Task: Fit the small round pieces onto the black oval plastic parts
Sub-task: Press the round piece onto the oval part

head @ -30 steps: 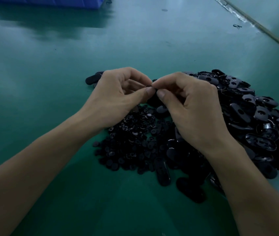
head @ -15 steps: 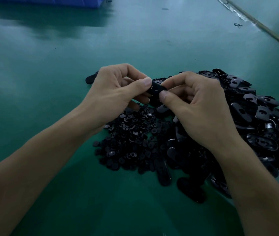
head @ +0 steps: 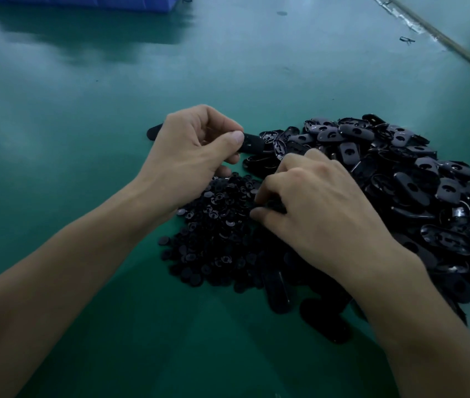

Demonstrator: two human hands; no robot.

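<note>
- We judge the step in hand to be fetching a round piece. Our left hand point(head: 196, 156) pinches one black oval part point(head: 252, 143) between the thumb and curled fingers. The part's free end points toward the right hand.
- Our right hand point(head: 314, 208) is down on the small round pieces point(head: 216, 234) with its fingers curled and its tips at the side of the pile nearest that hand. We cannot tell whether it has pinched a piece yet, because the fingers hide it.
- As we read it, the next move calls for lifting one single piece free and carrying it up and forward to the oval part in the left hand. There it would be seated and pressed home.
- The pieces are small, dark and heaped on one another, so we expect two may come up together or one may slip. A light fingertip pinch would suit.
- The heap of oval parts point(head: 400, 168) lies beyond the right hand and to its outer side. It meets the round pile beneath that hand.
- A stray oval point(head: 153, 132) pokes out just past the left hand's knuckles.
- For open room, bare desk point(head: 84, 116) spreads to the outer side of the left hand and far beyond both hands.
- A blue bin point(head: 84, 1) stands well beyond the left hand, and the desk edge point(head: 443, 41) runs well beyond the right hand. We judge that neither crowds the work.
</note>
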